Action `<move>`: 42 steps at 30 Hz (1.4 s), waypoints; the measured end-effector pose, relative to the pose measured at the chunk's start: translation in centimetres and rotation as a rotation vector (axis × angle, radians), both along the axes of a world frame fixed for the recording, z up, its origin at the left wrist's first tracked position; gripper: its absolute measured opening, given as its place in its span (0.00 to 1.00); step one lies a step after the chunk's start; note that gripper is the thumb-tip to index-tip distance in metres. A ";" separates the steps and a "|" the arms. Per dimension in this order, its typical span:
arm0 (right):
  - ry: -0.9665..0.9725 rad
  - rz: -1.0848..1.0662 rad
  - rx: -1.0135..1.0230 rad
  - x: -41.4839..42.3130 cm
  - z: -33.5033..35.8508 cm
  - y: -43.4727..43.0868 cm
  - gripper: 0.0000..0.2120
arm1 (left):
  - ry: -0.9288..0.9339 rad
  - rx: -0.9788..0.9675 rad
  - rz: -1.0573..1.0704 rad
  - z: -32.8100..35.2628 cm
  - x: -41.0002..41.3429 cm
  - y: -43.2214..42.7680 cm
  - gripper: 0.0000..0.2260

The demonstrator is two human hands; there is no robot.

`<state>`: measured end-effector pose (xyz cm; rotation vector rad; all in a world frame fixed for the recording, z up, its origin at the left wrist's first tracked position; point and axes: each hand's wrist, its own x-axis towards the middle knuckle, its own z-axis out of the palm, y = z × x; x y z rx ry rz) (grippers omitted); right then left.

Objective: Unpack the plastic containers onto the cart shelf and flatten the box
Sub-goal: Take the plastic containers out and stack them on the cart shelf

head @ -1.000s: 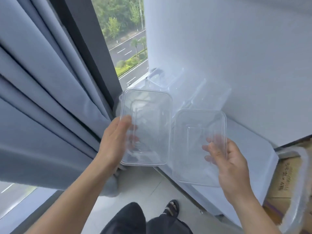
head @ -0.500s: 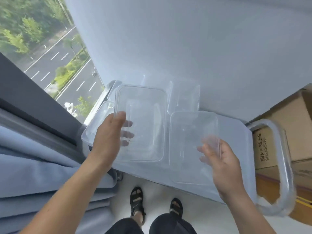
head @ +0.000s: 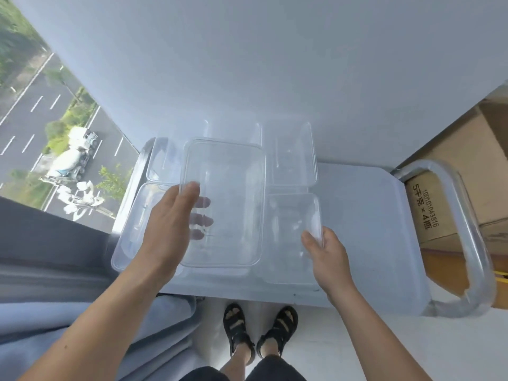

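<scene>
Gripping noted: left hand [head: 167, 229] on large clear container [head: 228, 193], right hand [head: 327, 257] on smaller container [head: 291, 232]; container edges barely discernible against cart shelf [head: 365, 215].

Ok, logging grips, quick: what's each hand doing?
Left hand: holding a clear container.
Right hand: holding another clear container.

Below my black sandals [head: 259, 329] the floor [head: 330, 347] is pale. Left of the sandals, grey curtain [head: 68, 292] folds bunch along a dark window frame [head: 49, 224]. Beyond that frame, far from the sandals, a road [head: 33, 111] runs past green trees [head: 56, 133], with a white mixer truck [head: 70, 160] on it. A plain white wall [head: 275, 64] rises ahead of my sandals.
</scene>
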<state>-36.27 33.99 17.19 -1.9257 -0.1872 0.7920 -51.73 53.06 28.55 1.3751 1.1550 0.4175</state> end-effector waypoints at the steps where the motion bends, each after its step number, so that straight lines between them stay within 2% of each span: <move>1: 0.000 0.013 -0.020 0.1 -0.5 0.3 0.06 | 0.006 0.001 -0.002 -0.2 0.2 0.0 0.09; 10: 0.021 0.088 -0.134 0.5 -3.1 1.3 0.10 | 0.031 -0.011 0.025 -0.7 1.4 -0.2 0.09; 16: -0.042 0.087 -0.165 0.6 -3.6 2.4 0.07 | 0.027 -0.013 0.071 -0.4 1.6 0.2 0.09; 20: -0.088 0.052 -0.195 0.1 -3.9 2.6 0.08 | 0.025 -0.005 0.086 -0.2 1.3 0.3 0.10; 25: -0.068 0.036 -0.179 0.3 -3.3 2.4 0.07 | 0.008 -0.011 0.090 0.0 1.3 0.0 0.10; 26: -0.064 0.032 -0.176 0.3 -2.9 2.3 0.09 | 0.004 -0.010 0.084 0.1 1.4 0.0 0.10; 28: -0.111 0.004 -0.168 0.4 -2.0 1.7 0.22 | -0.002 -0.010 0.066 0.5 1.6 -0.3 0.10; 30: -0.169 -0.048 -0.094 0.6 0.1 1.3 0.24 | -0.017 -0.018 0.042 0.9 2.0 -0.8 0.10; 32: -0.149 -0.076 0.074 0.8 3.1 1.1 0.25 | -0.017 -0.040 0.003 1.3 2.7 -1.4 0.10; 34: -0.091 -0.038 0.248 0.9 6.4 1.0 0.33 | -0.017 -0.055 -0.061 1.8 3.5 -2.4 0.10; 36: -0.045 0.052 0.330 1.0 9.1 1.0 0.36 | -0.012 -0.059 -0.135 2.2 4.4 -3.6 0.11; 37: -0.029 0.097 0.344 1.0 10.0 1.0 0.34 | -0.015 -0.060 -0.164 2.4 4.9 -4.2 0.11; 40: -0.069 0.137 0.323 1.1 11.2 0.7 0.19 | -0.011 -0.093 -0.232 2.7 6.1 -5.5 0.10; 42: -0.095 0.106 0.297 1.3 10.8 0.1 0.14 | -0.019 -0.129 -0.255 2.4 6.5 -6.3 0.14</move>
